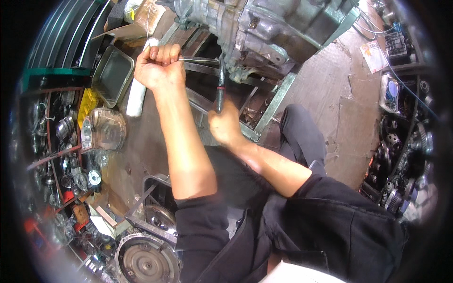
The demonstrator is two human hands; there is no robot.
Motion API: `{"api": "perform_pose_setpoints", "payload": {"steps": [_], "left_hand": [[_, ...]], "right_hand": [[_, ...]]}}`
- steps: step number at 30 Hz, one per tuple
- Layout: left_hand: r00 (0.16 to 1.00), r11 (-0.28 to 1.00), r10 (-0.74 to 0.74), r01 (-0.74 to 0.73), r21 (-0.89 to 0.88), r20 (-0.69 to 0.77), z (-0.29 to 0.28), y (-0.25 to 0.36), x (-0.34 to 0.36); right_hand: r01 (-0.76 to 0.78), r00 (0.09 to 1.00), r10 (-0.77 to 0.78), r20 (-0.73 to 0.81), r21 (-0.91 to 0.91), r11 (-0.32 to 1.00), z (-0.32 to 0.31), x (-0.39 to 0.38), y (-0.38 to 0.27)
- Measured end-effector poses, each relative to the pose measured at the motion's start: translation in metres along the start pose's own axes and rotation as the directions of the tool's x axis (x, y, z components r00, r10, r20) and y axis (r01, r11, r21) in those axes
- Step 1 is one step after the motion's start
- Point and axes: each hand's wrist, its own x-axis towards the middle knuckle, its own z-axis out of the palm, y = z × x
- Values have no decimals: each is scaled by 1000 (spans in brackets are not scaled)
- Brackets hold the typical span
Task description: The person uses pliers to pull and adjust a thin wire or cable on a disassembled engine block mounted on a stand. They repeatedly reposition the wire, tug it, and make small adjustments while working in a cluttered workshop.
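Head view: we've got our left hand fisted tight around a thin metal rod that runs sideways from that grip toward the gearbox casing. Our right hand is clamped on a red-and-black-handled tool, long axis pointing straight up from that grip to the casing's underside, so it's nearer.
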Motion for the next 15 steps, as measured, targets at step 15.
{"api": "perform_pose_setpoints", "payload": {"steps": [15], "left_hand": [[985, 963, 165, -151, 223, -45, 20, 10, -72]], "right_hand": [[216, 817, -122, 564, -102, 971, -80, 28, -1]]}}
